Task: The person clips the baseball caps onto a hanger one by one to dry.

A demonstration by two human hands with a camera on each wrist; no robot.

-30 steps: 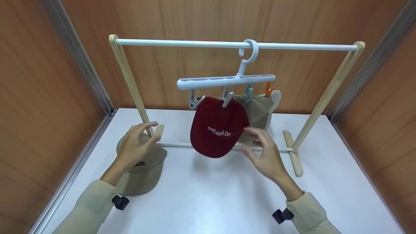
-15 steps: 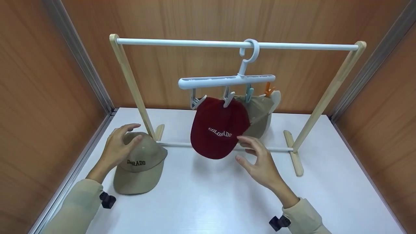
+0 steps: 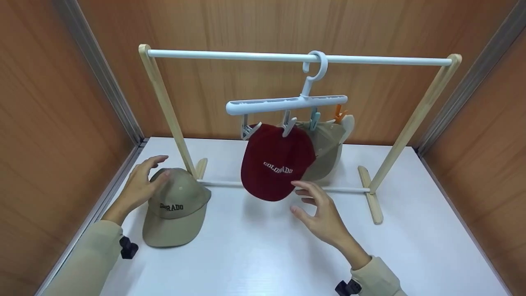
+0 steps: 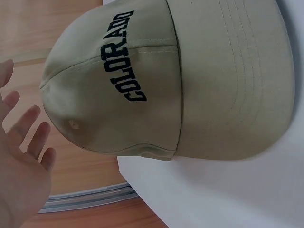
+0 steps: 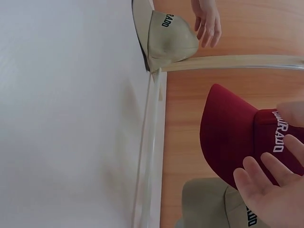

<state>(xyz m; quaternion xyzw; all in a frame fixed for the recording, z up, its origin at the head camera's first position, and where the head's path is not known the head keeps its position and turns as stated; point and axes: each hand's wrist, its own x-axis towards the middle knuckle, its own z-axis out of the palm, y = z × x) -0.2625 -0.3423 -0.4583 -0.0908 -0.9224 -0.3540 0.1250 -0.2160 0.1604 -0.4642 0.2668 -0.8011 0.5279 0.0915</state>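
Observation:
My left hand point(image 3: 141, 183) hovers by the crown of a khaki baseball cap point(image 3: 176, 226) on the white table. Its fingers are relaxed, and the left wrist view shows a gap between the hand point(image 4: 23, 175) and the cap. A dark red baseball cap point(image 3: 275, 150) lettered COLORADO hangs from grey clips point(image 3: 289, 126) on a pale blue hanger point(image 3: 283, 105). My right hand point(image 3: 318, 218) is just below and right of that cap, loosely bent and holding nothing. Behind the red cap hangs another khaki cap point(image 3: 326, 152), partly hidden.
The hanger hooks over the white top rail point(image 3: 230, 55) of a wooden-legged rack, whose lower bar point(image 3: 345, 190) runs near the table. A blue clip point(image 3: 314, 119) and an orange clip point(image 3: 340, 114) are beside the rear cap. Wooden walls point(image 3: 53, 102) enclose the white table point(image 3: 254, 263).
My left hand has drawn back leftward from over the khaki cap, uncovering its lettering. My right hand has moved down and slightly left from the red cap's edge. The caps hardly moved.

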